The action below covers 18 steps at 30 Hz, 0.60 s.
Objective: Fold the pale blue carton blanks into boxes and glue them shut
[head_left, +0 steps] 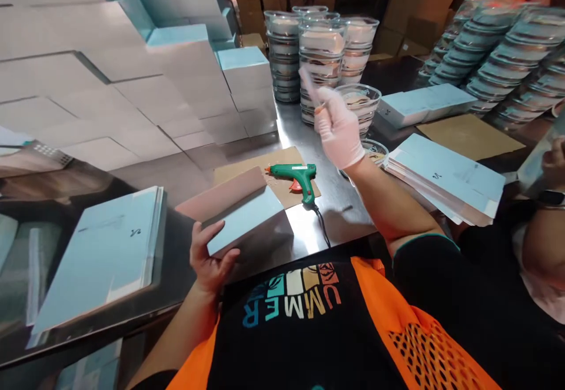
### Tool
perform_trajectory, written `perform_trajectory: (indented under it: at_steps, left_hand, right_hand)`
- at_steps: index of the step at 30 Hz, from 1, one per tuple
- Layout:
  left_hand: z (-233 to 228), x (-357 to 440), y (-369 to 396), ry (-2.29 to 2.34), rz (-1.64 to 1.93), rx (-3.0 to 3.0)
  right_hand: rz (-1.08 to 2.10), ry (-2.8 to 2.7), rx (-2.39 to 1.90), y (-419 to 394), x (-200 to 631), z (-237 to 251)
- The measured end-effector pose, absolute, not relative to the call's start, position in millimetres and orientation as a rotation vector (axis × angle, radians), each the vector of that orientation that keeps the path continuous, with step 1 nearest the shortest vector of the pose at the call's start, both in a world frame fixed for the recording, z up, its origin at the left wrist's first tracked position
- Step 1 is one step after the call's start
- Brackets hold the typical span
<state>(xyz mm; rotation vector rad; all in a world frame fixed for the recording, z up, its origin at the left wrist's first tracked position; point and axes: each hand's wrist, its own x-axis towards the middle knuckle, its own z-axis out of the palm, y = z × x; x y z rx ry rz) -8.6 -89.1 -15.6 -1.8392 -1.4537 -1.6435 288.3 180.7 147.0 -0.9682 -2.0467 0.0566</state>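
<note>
White box (247, 220) sat just below centre in the head view, left hand (212, 257) gripping its left end, fingers half open around it, gloved right hand (338, 128) at upper centre, fingers curled onto a blurred pale strip (308, 86), green glue gun (298, 175) lay mid-frame on brown cardboard (282, 159).

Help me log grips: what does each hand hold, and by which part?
The left hand holds a pale box by its left end. The gloved right hand holds a blurred pale strip by its lower end.

One glue gun (292, 171), one held box (248, 220)
</note>
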Motion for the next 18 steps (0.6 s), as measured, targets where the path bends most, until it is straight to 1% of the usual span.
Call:
perform_trajectory:
  at_steps: [2,5,8,10,12,18]
  left_hand:
    - [-15.2,-10.0,-88.8,-1.443,-1.623,-1.861]
    - [-17.0,-15.3,-90.5,-1.458,-1.608,-1.915]
    - [-17.4,-19.5,-89.0,-1.510,-1.621,-1.946]
    - [-16.0,-19.6,-86.1,-1.526,-1.657,-1.923]
    - [-14.4,-17.9,-83.5,-1.512,-1.699,-1.905]
    - [-17.3,-16.2,-85.9,-1.430,-1.668,-1.908]
  right_hand:
    - [0.117,-2.266,-1.253,163.9,295.8,136.5]
    - [0.231,-2.478,-1.709,151.5,314.9,101.4]
    - [0.299,-2.513,-1.881,150.5,332.8,62.7]
    - [0.317,-2.537,-1.891,152.0,338.3,46.6]
    - [0.330,-2.578,-1.848,153.0,339.0,40.2]
    - [0.403,-2.741,-1.609,150.5,337.3,42.4]
